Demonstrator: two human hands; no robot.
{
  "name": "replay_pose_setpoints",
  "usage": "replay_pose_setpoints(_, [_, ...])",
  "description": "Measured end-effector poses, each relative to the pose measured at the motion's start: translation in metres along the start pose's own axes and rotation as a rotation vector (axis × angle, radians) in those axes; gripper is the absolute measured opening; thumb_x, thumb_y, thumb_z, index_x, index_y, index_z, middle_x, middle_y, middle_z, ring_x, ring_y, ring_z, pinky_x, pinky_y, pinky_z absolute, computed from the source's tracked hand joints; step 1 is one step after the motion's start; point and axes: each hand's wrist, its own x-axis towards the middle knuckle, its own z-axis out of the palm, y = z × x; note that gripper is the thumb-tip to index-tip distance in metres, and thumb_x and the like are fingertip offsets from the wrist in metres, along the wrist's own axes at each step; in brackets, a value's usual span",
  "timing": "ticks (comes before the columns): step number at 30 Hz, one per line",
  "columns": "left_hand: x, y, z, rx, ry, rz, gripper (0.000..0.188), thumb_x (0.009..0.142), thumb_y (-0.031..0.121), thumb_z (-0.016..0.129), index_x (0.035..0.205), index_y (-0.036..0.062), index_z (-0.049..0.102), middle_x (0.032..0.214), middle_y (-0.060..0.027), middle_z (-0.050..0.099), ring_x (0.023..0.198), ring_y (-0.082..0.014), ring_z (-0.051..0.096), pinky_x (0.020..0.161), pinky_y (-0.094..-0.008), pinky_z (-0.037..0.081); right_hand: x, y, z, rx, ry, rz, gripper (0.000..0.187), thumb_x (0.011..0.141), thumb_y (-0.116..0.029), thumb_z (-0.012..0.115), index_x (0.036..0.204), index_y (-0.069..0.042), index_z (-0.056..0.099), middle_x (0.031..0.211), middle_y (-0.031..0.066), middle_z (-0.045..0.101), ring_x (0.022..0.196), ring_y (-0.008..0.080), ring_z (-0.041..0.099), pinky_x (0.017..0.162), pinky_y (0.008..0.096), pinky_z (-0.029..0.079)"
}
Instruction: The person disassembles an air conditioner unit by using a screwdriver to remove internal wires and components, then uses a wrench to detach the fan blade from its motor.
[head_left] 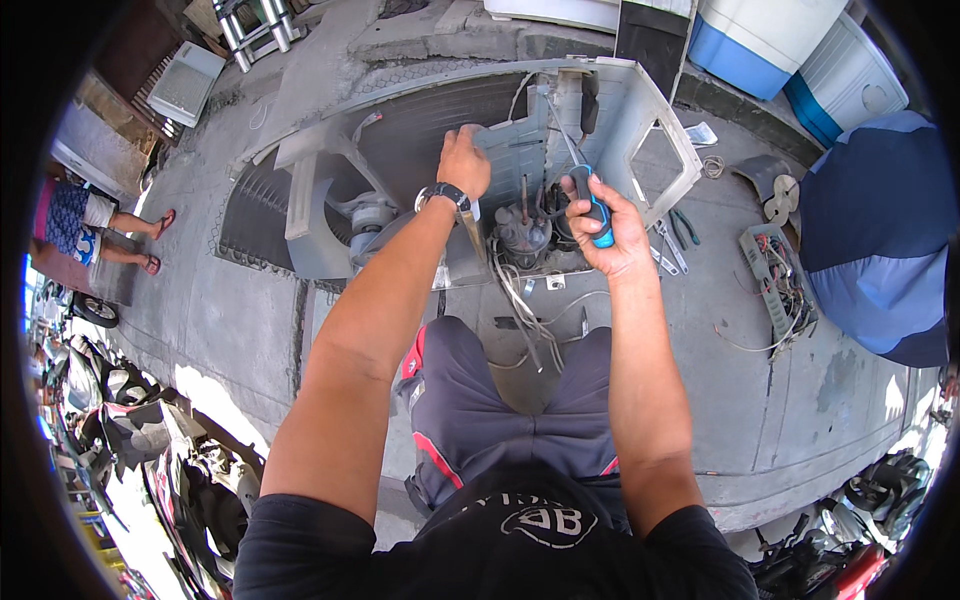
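Observation:
My right hand (615, 225) is closed round the blue and black handle of a screwdriver (597, 212). Its long shaft points up and away, toward the back wall of an opened air conditioner outdoor unit (625, 90). My left hand (463, 165), with a watch on the wrist, grips the upper edge of the grey metal partition panel (515, 150) inside the unit. To the left of the panel sits the fan motor (370, 215) on its bracket. A dark compressor (522, 235) stands to the right, with loose wires (515, 300) hanging out in front.
Right of the unit lie pliers (685, 230), an adjustable wrench (668, 250) and a box of wired electrical parts (770, 280). Someone in blue (880, 240) is close on the right. Another person's legs (130, 240) show at far left. Blue and white coolers (760, 45) stand behind.

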Motion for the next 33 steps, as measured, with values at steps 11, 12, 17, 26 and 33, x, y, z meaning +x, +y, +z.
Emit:
replay_pose_setpoints(11, [-0.001, -0.001, -0.011, -0.002, -0.061, -0.004, 0.036, 0.091, 0.009, 0.044, 0.126, 0.0105, 0.051, 0.123, -0.0209, 0.049, 0.117, -0.0401, 0.049, 0.101, -0.0442, 0.041, -0.011, 0.002, 0.0, -0.589, 0.207, -0.42, 0.036, 0.092, -0.013, 0.061, 0.127, -0.006, 0.053, 0.102, 0.0145, 0.068, 0.066, 0.0163, 0.06, 0.05, 0.0268, 0.048])
replay_pose_setpoints(12, [-0.002, 0.0, -0.011, -0.006, -0.063, -0.015, 0.036, 0.091, 0.008, 0.044, 0.126, 0.0105, 0.051, 0.123, -0.0209, 0.049, 0.117, -0.0402, 0.05, 0.101, -0.0442, 0.041, -0.006, 0.004, -0.011, -0.386, 0.115, -0.293, 0.036, 0.093, -0.014, 0.061, 0.127, -0.006, 0.053, 0.101, 0.0148, 0.068, 0.066, 0.0154, 0.059, 0.048, 0.025, 0.046])
replay_pose_setpoints(17, [-0.002, -0.005, -0.008, -0.008, -0.045, 0.058, 0.036, 0.091, 0.008, 0.045, 0.126, 0.0102, 0.051, 0.122, -0.0211, 0.049, 0.115, -0.0404, 0.051, 0.1, -0.0443, 0.042, 0.002, 0.008, -0.007, -0.651, 0.213, -0.246, 0.038, 0.094, -0.02, 0.061, 0.128, -0.007, 0.052, 0.099, 0.0158, 0.067, 0.07, 0.0166, 0.06, 0.045, 0.0253, 0.045])
replay_pose_setpoints(26, [-0.002, -0.006, -0.004, 0.01, -0.011, 0.017, 0.035, 0.09, 0.01, 0.047, 0.124, 0.0143, 0.052, 0.122, -0.0178, 0.051, 0.114, -0.0407, 0.052, 0.095, -0.0498, 0.044, -0.002, 0.01, -0.014, -0.4, 0.115, -0.32, 0.035, 0.094, -0.025, 0.06, 0.126, -0.011, 0.057, 0.095, 0.0155, 0.063, 0.07, 0.0234, 0.061, 0.062, 0.0353, 0.051])
replay_pose_setpoints(33, [0.002, -0.007, -0.008, -0.02, -0.037, 0.088, 0.035, 0.091, 0.01, 0.046, 0.125, 0.0144, 0.052, 0.122, -0.0188, 0.05, 0.115, -0.0408, 0.052, 0.097, -0.0495, 0.044, 0.019, 0.009, -0.017, -1.418, 0.323, -0.625, 0.035, 0.094, -0.03, 0.061, 0.119, -0.006, 0.061, 0.094, 0.0174, 0.068, 0.071, 0.0301, 0.065, 0.063, 0.0393, 0.052])
